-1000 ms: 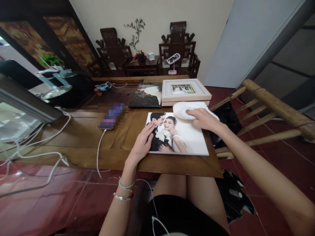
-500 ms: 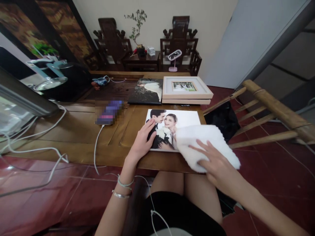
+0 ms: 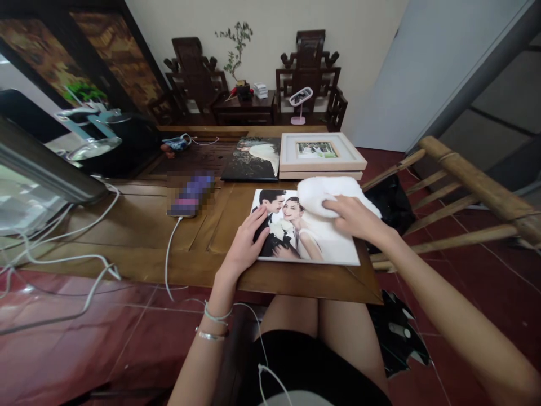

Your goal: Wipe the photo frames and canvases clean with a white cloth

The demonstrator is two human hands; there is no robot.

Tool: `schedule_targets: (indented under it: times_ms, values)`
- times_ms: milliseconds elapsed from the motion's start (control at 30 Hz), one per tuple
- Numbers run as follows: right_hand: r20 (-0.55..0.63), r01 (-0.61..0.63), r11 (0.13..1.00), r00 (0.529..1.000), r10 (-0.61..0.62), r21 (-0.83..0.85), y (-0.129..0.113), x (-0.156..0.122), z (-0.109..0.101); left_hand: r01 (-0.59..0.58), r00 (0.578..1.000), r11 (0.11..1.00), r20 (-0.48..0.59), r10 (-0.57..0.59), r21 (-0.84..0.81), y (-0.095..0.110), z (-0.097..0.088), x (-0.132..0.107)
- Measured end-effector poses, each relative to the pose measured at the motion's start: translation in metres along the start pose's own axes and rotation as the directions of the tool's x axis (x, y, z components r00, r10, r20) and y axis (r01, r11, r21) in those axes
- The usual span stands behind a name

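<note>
A photo panel (image 3: 313, 248) with a wedding portrait lies flat near the front edge of the wooden table. My left hand (image 3: 249, 237) rests on its left side with the fingers stretched out, steadying nothing else. In my right hand (image 3: 353, 217) is a white fluffy cloth (image 3: 321, 192), bunched under the fingers. The cloth covers the panel's upper right corner and hangs past its right edge. Behind the panel lie a dark photo panel (image 3: 253, 158) and a stack of light wooden picture frames (image 3: 323, 164).
A phone (image 3: 190, 194) with a white charging cable lies left of the panel. Further left stand a pot with a glass lid (image 3: 95, 148) and a grey-edged appliance. A bamboo chair (image 3: 473, 180) is close on the right. A pink mirror (image 3: 299, 107) stands behind the frames.
My right hand has pushed the cloth away from me, from the panel's lower right to its upper right corner. My left hand has stayed in place.
</note>
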State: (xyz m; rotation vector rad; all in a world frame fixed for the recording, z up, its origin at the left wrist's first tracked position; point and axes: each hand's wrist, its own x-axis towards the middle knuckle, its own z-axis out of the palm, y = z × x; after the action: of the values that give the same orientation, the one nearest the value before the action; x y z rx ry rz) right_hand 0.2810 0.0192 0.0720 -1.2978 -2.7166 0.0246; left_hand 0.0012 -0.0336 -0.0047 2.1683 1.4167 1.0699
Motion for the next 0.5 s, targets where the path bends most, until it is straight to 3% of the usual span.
schedule_targets:
  times_ms: [100,200,333,500]
  values:
    - [-0.027,-0.034,0.999,0.999,0.034,-0.003,0.009,0.019,0.003,0.008,1.000,1.000,-0.006,-0.008,-0.001,0.001,0.000,0.000]
    - [-0.074,-0.024,1.000,0.997,0.022,-0.019,0.003,0.011,0.013,0.006,1.000,1.000,-0.001,-0.006,0.008,0.001,0.000,0.001]
    - [-0.100,0.038,0.999,0.994,-0.039,-0.010,-0.023,-0.032,0.025,-0.012,1.000,1.000,-0.004,0.012,0.022,0.002,0.000,0.001]
    - [-0.127,0.133,0.990,0.984,-0.127,0.043,-0.066,-0.098,0.025,0.008,1.000,1.000,-0.012,-0.008,0.026,0.004,0.001,0.001]
